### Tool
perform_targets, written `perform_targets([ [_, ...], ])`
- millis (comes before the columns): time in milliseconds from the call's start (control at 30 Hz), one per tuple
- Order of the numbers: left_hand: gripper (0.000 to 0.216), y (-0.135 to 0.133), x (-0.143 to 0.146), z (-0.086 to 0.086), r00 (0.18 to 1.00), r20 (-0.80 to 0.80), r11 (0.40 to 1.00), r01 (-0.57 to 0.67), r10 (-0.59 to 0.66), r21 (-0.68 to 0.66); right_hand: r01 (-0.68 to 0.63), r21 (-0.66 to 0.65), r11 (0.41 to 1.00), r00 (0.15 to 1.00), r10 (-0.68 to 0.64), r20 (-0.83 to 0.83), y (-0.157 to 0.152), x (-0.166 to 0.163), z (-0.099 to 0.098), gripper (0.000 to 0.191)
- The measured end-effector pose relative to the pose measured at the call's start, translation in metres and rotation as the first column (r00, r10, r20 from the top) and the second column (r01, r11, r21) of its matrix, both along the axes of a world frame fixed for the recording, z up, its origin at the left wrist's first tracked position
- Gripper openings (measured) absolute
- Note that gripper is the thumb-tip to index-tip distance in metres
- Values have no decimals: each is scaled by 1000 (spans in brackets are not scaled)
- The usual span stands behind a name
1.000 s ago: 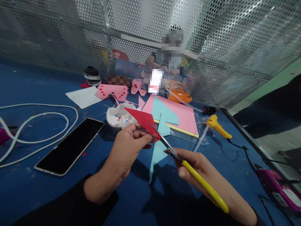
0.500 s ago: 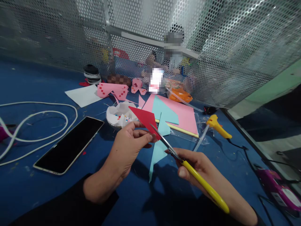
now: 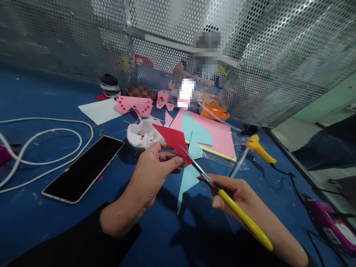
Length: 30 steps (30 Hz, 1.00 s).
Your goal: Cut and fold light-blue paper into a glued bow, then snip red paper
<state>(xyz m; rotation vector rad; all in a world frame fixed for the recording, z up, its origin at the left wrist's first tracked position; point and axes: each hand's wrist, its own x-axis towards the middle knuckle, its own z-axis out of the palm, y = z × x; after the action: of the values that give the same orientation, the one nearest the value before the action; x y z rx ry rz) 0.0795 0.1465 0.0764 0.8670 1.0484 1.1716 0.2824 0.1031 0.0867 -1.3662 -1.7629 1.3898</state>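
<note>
My left hand [image 3: 155, 167] pinches a pointed piece of red paper [image 3: 174, 138] near its lower right corner, thumb in front and fingers behind. Yellow-handled scissors [image 3: 241, 215] are gripped in my right hand [image 3: 236, 196], their metal blades reaching up and left across the red paper's lower part. Whether the blades are fully closed is hard to see. Behind and below the red paper lie light blue paper pieces [image 3: 189, 181]. A bowl lined with white paper [image 3: 135, 135], holding tiny coloured bits, stands just behind my left hand.
A phone [image 3: 83, 168] and white cable [image 3: 55, 131] lie left. Pink paper sheets [image 3: 222, 137] are at the middle back, near pink cutouts [image 3: 133, 105]. A yellow glue gun [image 3: 260, 148] and purple device [image 3: 330, 222] sit right. Perforated metal panels [image 3: 167, 22] close off the back; a person is beyond.
The view has shifted very slightly. Both hands, the red paper and the scissors keep almost the same positions relative to each other.
</note>
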Motion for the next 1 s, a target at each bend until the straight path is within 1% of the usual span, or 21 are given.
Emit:
perform_targets([
  [233,27,1,1,0,1000,2,1000,7,-7,7,-17,-25,1000,1000,17,-1,0,7,-4,40],
  [433,23,0,1,1,1000,1,1000,8,-8,8,-27,4,1000,997,27,68,1,10,-4,44],
  [533,23,0,0,2,1000,10,1000,19,-19,5,-26,21,999,998,24,57,1,9,-4,42],
  [633,18,0,-1,3,999,37,999,20,-19,-28,-14,35,999,999,12,50,1,9,-4,41],
  [767,14,1,-2,3,999,51,999,-5,7,-53,-7,27,1000,999,6,47,1,10,-6,39],
  [1000,13,1,-3,4,1000,5,998,-8,8,-60,-7,-12,1000,1000,7,24,-1,11,-9,35],
])
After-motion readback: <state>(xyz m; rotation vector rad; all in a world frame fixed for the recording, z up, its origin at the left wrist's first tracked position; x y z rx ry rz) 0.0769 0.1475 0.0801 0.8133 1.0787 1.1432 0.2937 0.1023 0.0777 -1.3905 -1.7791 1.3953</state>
